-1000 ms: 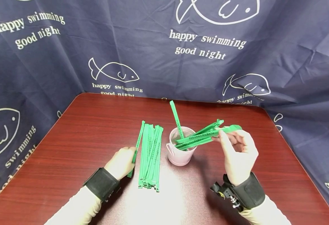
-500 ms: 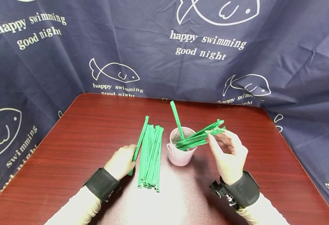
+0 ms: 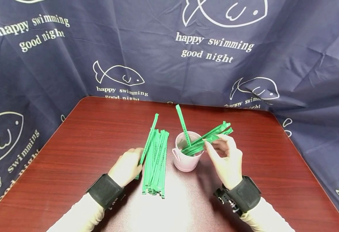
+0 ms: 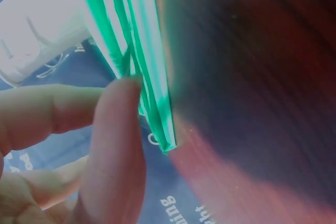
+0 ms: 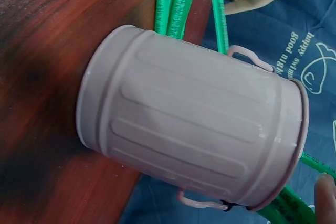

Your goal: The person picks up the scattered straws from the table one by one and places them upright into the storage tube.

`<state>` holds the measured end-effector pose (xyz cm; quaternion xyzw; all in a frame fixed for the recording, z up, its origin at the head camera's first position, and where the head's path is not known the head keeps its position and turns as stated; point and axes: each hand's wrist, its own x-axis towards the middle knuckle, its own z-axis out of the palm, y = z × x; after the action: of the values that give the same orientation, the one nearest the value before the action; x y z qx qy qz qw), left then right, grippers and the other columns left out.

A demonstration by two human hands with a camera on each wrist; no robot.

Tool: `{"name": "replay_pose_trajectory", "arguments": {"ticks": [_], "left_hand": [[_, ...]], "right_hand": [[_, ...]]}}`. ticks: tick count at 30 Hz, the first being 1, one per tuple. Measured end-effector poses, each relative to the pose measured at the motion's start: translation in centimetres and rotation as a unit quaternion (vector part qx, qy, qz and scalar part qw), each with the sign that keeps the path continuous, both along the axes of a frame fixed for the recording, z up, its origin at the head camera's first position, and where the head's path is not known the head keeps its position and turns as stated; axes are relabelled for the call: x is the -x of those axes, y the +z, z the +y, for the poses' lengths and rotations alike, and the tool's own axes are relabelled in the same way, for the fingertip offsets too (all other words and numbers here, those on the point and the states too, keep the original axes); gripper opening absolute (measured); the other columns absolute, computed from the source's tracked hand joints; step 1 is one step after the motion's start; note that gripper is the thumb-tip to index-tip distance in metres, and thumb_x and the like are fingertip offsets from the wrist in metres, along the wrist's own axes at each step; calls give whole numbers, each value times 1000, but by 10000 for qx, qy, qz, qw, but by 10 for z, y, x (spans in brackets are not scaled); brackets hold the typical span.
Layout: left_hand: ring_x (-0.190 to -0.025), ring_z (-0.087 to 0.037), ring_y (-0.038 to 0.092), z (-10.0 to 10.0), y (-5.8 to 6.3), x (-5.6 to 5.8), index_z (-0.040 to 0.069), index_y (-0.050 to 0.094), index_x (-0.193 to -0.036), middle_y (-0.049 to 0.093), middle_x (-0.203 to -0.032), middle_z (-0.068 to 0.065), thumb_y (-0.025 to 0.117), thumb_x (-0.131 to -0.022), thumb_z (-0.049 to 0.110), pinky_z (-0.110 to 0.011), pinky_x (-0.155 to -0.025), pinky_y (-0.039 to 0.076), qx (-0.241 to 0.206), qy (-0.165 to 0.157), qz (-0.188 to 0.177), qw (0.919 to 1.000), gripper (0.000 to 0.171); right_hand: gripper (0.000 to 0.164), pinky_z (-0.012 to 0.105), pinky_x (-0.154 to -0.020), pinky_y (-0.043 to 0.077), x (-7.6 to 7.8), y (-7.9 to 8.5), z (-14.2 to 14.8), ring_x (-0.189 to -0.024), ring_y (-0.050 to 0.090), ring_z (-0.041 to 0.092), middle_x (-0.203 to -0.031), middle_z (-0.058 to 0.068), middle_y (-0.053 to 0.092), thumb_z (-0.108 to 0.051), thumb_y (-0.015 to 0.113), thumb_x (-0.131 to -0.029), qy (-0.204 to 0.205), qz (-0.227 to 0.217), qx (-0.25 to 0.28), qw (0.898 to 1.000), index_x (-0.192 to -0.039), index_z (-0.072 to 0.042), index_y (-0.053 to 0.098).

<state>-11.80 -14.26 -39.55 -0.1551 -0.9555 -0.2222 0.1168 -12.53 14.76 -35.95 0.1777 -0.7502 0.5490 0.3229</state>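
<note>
My left hand (image 3: 126, 166) grips a long, thin straw (image 3: 150, 141) in a green printed wrapper, slanting up over the left side of a pile of similar straws (image 3: 158, 164). In the left wrist view, the thumb (image 4: 118, 135) overlaps the green wrappers. To the right of the pile stands a small pale pink bucket (image 3: 185, 165) with side handles. One straw (image 3: 181, 118) rises steeply from it, while several others lean right over the rim. With thumb and fingers, my right hand (image 3: 227, 161) pinches the outer end of a leaning straw (image 3: 212, 139); its lower end overlaps the bucket's mouth.
A reddish-brown wooden table (image 3: 100, 129) bears everything. Behind and beside it hangs a dark blue curtain (image 3: 158, 48) printed with white fish and lettering. Black straps with small devices wrap both wrists, including the right strap (image 3: 245, 195).
My right hand has moved left towards the bucket, bringing the pinched straw further in. The left hand has shifted slightly right, and its straw now slants over the pile.
</note>
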Motion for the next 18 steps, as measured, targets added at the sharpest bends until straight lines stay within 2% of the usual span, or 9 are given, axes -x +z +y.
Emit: {"name": "replay_pose_trajectory", "arguments": {"ticks": [2,11,16,18], "left_hand": [[-90,-35,68,1,0,-1,-4,64,-112,67,-95,-19,68,-71,-6,-48,-74,56,-41,-31,88,9999,41],[-76,-22,65,6,6,-2,-4,62,-117,64,-90,-13,69,-77,-4,-40,-68,56,-411,-17,182,9990,41],[-72,-17,65,10,12,-3,-4,61,-120,63,-89,-9,69,-79,-4,-35,-67,56,-719,-114,358,9967,41],[-71,-16,65,12,13,-3,-3,61,-121,63,-89,-9,69,-80,-3,-33,-66,56,-816,-190,498,9952,42]], "right_hand": [[31,12,-61,54,1,-2,0,-70,67,-4,-80,23,71,14,71,-80,9,-11,-58,10000,-106,11,55],[33,11,-60,53,2,-2,1,-68,65,-8,-83,22,72,12,73,-78,-132,-85,-210,9997,-105,10,55],[40,17,-55,54,0,1,2,-62,66,-1,-102,11,74,12,72,-79,158,-116,112,9997,-115,8,56],[44,19,-53,54,-1,4,1,-60,67,2,-108,10,72,13,71,-80,280,-99,294,9991,-121,6,57]]}}
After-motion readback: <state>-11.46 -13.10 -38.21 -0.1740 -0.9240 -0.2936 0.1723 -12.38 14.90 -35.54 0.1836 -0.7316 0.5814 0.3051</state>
